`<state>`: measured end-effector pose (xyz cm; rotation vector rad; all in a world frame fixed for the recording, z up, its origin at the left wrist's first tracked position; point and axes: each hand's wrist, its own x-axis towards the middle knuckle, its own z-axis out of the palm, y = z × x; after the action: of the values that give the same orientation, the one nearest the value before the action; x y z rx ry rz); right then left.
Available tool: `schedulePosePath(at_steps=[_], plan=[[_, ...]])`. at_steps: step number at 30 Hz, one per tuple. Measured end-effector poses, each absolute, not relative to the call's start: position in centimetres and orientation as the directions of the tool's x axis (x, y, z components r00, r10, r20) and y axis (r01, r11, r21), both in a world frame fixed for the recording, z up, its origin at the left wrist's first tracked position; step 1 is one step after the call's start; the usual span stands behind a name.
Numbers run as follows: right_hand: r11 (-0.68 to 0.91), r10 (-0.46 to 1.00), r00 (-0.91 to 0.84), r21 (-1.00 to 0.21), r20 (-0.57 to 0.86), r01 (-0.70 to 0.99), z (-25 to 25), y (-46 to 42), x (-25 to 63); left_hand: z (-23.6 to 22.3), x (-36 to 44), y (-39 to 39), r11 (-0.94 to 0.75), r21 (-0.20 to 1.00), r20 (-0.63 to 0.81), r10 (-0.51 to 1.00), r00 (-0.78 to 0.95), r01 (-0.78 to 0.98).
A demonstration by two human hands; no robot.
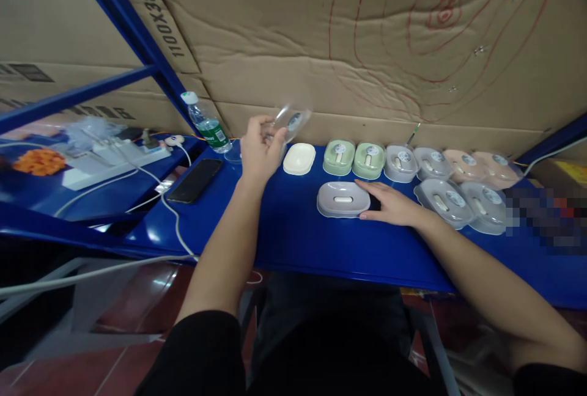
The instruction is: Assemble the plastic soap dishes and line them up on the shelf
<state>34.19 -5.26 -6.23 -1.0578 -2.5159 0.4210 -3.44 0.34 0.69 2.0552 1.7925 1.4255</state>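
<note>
My left hand (261,150) is raised over the blue table, its fingers pinching a clear plastic lid (294,121) with a round sticker; the lid's far edge is blurred. Close below it lies an open cream tray (299,159), shallow and rounded at the corners. Thumb and fingers of my right hand (389,202) straddle the right end of a grey lidded box (343,199). This box has a clear cover and a white oblong piece in its middle. Behind stand two green lidded boxes (339,157), side by side.
Grey lidded boxes (401,162) and pink lidded boxes (465,167) continue the back row to the right. Two more grey boxes (443,202) sit before them. At left are a water bottle (208,124), a black phone (195,180) and white cables (177,219). Cardboard (284,35) walls the back.
</note>
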Motion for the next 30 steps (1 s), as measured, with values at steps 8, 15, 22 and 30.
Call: schedulePosePath(at_steps=[8,15,22,30], plan=[[0.607,0.794,-0.463,-0.487,0.393,0.628,-5.7,-5.7,33.9,-0.4,2.9,-2.3,-0.439,0.790,0.350,0.896,0.273,0.427],[0.649,0.753,-0.482,-0.383,0.449,0.657,-5.4,-6.0,34.2,-1.0,4.5,-2.5,-0.379,0.788,0.199,0.903,0.382,0.486],[0.645,0.764,-0.550,-0.368,0.339,0.669,-5.6,-5.6,34.4,-1.3,3.8,-2.6,-0.444,0.423,0.118,0.891,0.438,0.790],[0.620,0.783,-0.567,-0.379,0.255,0.687,-6.0,-5.2,34.4,-2.3,4.4,-2.6,-0.409,0.339,-0.008,0.899,0.437,0.847]])
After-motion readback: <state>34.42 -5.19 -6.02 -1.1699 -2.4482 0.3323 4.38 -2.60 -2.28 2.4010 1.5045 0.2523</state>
